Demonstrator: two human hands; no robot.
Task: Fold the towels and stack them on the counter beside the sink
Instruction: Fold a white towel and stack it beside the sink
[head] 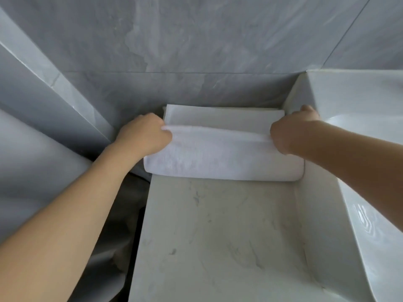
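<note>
1 towel (222,153) – 2 hands, left hand (145,136), right hand (292,129)

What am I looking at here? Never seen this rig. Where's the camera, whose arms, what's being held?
There is no machine here. A person wears one wide-angle camera on the head, so the single picture looks forward and down along their own bare arms.

The left hand and the right hand each pinch one end of a folded white towel, gripping its raised upper edge. The towel lies at the back of a pale marbled counter, close to the grey tiled wall. Behind the raised edge more flat white cloth shows; I cannot tell whether that is the same towel or another under it.

To the right stands a white sink, its side touching the counter. The nearer part of the counter shows only its marbled surface.
</note>
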